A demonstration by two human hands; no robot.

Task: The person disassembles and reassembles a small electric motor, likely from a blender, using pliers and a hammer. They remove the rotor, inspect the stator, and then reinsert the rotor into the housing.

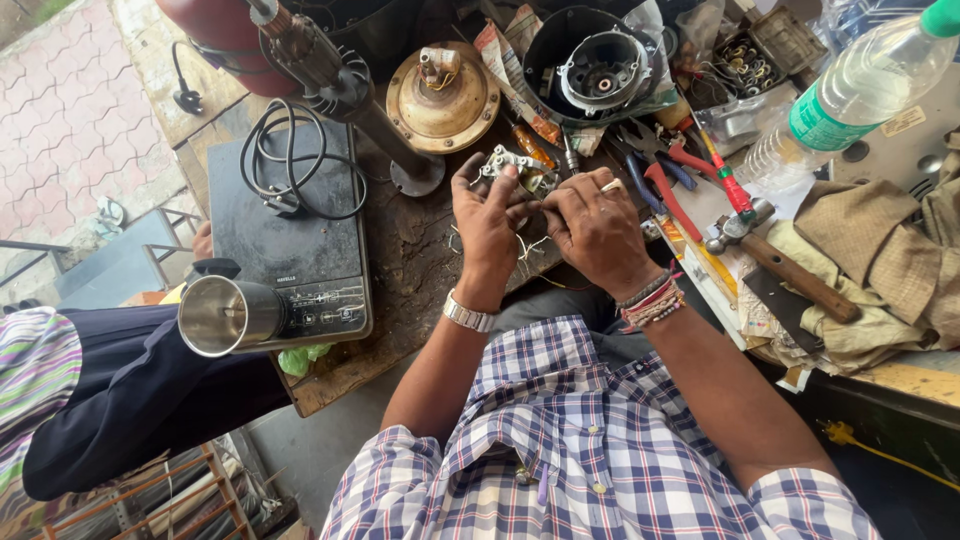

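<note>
Both hands meet over the dark, scarred wooden workbench [420, 250], pinching one small pale-grey metal switch block with loose wires [512, 167]. The left hand [487, 222] grips it from about seven o'clock, fingers curled shut on its near edge; the right hand [597, 225] closes in from four o'clock. The block's long axis seems to run nine to three, though fingers hide much of it. The left hand sits slightly nearer.

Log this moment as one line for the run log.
left hand: grips small metal switch assembly | right hand: fingers on same part, thin wires hang below | nearby: screwdriver, pliers, hammer
</note>
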